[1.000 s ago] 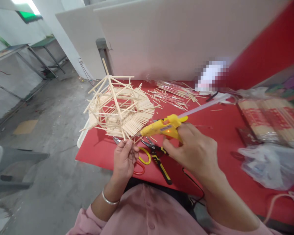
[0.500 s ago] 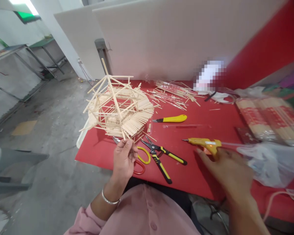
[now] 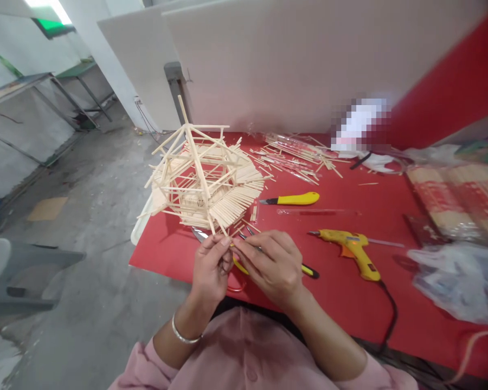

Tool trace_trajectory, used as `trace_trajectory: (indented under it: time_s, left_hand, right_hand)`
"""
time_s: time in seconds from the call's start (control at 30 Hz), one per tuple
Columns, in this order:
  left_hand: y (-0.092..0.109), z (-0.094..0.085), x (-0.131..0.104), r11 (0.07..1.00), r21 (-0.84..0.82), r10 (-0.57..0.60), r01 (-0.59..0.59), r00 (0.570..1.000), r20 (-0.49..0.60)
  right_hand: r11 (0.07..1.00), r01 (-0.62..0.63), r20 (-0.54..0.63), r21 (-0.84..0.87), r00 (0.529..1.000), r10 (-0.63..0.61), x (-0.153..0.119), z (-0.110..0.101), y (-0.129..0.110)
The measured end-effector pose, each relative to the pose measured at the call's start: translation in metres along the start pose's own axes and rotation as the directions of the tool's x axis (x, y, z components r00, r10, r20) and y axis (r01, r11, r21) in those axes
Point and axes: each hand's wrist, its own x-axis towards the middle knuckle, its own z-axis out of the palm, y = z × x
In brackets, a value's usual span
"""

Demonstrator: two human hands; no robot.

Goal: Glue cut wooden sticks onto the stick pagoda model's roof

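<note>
A wooden stick model (image 3: 239,200), with a slatted round base and a pointed open frame, stands at the table's left. My left hand (image 3: 211,268) pinches a thin wooden stick (image 3: 221,227) by its near end, close to the model's front corner. The fingertips of my right hand (image 3: 276,265) meet those of the left at that end, pinched together; what lies between them is too small to make out. Under the hands, scissors (image 3: 238,288) and black-and-yellow shears (image 3: 310,271) are partly hidden. A yellow glue gun (image 3: 347,241) lies on its side to the right.
On the red tabletop (image 3: 329,303), a yellow utility knife (image 3: 297,199) lies beyond my hands. Loose sticks and opened wrappers (image 3: 293,154) are scattered at the back. Packed stick bundles (image 3: 443,200) and a clear plastic bag (image 3: 459,281) sit at the right. The glue gun's cord (image 3: 392,309) crosses the front edge.
My right hand has left the glue gun, which now lies on the table, and has come over to my left hand. My left hand keeps its pinch beside the model.
</note>
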Motion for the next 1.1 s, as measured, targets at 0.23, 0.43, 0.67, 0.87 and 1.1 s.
trace_trajectory:
  time_s: [0.23,0.43,0.67,0.87,1.1]
  left_hand:
    - [-0.002,-0.006,-0.001,1.000,0.022,-0.008,0.008,1.000,0.016]
    - [0.001,-0.005,-0.004,0.999,0.039,0.005,-0.003,0.999,-0.046]
    - [0.008,-0.007,-0.003,0.995,0.097,0.025,-0.022,0.999,-0.027]
    - [0.006,-0.006,0.000,0.999,0.026,-0.019,0.019,1.000,-0.009]
    - [0.005,-0.004,0.002,0.998,-0.019,-0.056,0.056,0.998,0.003]
  right_hand:
    - [1.000,0.023,-0.017,-0.017,1.000,-0.023,-0.008,0.007,0.002]
    - [0.991,0.085,-0.018,-0.107,0.996,-0.088,-0.001,0.007,-0.001]
    - [0.998,0.039,-0.063,-0.049,0.997,-0.042,0.001,0.011,-0.007]
    - [0.998,0.053,-0.055,0.016,0.997,-0.052,-0.001,0.013,-0.003]
    - [0.997,0.043,-0.052,0.060,0.998,-0.040,-0.005,0.013,-0.001]
